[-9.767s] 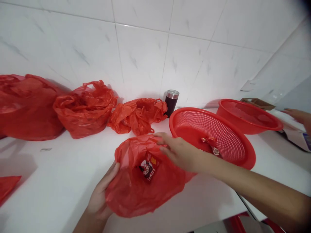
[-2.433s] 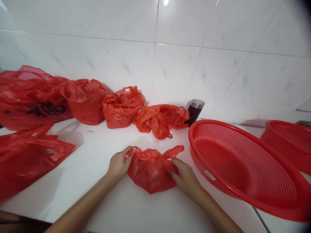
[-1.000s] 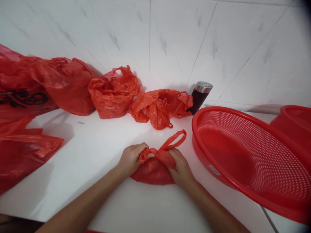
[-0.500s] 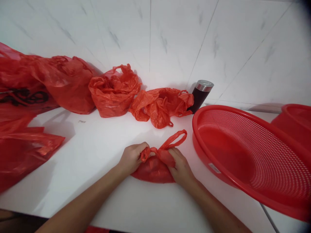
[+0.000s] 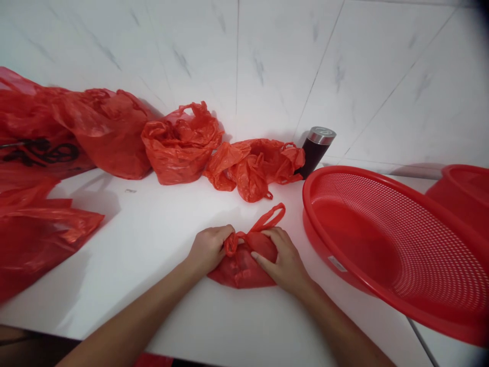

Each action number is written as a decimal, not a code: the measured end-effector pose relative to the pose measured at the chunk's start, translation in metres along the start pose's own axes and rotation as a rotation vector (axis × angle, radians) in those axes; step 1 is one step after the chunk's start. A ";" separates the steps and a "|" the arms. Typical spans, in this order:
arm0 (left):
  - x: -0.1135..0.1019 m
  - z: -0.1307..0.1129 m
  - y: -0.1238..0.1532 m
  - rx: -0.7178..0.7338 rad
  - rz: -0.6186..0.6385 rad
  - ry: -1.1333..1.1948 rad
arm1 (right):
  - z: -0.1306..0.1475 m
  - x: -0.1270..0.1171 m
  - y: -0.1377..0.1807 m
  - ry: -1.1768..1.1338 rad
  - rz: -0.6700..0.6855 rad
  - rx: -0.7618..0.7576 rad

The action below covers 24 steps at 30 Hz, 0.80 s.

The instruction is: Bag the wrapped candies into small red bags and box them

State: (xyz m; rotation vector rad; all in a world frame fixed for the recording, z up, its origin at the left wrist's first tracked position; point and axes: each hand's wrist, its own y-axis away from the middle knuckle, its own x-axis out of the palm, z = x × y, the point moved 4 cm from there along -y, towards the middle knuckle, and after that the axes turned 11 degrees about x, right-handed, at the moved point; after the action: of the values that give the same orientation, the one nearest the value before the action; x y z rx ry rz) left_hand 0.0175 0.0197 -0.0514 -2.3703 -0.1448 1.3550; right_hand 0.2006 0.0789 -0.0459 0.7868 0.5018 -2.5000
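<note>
A red plastic bag, knotted at its top, lies on the white table in front of me with something inside that I cannot make out. My left hand is closed on the bag's left handle loop beside the knot. Thumb and fingers of my right hand grip the bag's bulging right side. The other handle loop sticks up to the right of the knot, free of both hands.
Several red plastic bags stand along the tiled wall, and another lies at the left. A black flask stands at the back. Right of my hands sits a red perforated basket, with another red container behind it.
My right hand has shifted its grip; its thumb now lies across the front of the bag. The upright loop has dipped slightly and moved left. My left hand stays on its loop.
</note>
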 end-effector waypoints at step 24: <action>-0.001 -0.003 -0.002 -0.144 0.055 0.047 | 0.006 0.011 0.003 0.117 0.065 -0.058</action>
State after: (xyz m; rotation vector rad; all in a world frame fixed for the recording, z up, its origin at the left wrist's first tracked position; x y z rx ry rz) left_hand 0.0193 0.0203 -0.0485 -2.5403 -0.1699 1.3545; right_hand 0.1910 0.0703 -0.0486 0.9157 0.5761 -2.3789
